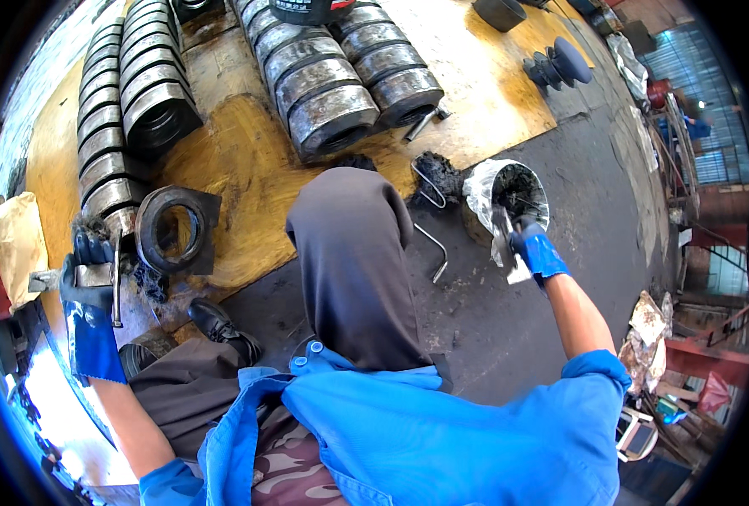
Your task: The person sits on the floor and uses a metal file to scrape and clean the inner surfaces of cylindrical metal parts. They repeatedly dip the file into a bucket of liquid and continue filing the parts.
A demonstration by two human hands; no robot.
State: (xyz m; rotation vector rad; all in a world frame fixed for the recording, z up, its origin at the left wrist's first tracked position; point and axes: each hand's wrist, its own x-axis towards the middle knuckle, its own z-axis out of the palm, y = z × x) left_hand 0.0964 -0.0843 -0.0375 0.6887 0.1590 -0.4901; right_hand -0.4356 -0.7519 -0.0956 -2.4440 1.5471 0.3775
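Far out on the left, my left hand (89,271), in a blue glove, is closed round a flat metal piece (45,280). A thin metal rod (117,287) stands beside that hand, next to a thick black ring (172,229) with a flat-sided body. On the right, my right hand (536,246), also gloved, grips a flat metal scraper (502,226). The scraper reaches into a round tub (480,221) with a plastic liner. Black, grease-like stuff (519,187) coats the inside of the tub. Its lower part is hidden by the hand.
Rows of dark metal cylinders (324,93) lie on the yellowish board (239,143). Two bent metal hooks (433,253) and a black clump (442,173) lie left of the tub. A ribbed dark part (555,66) stands farther back. My bent knee (349,228) rises in the middle.
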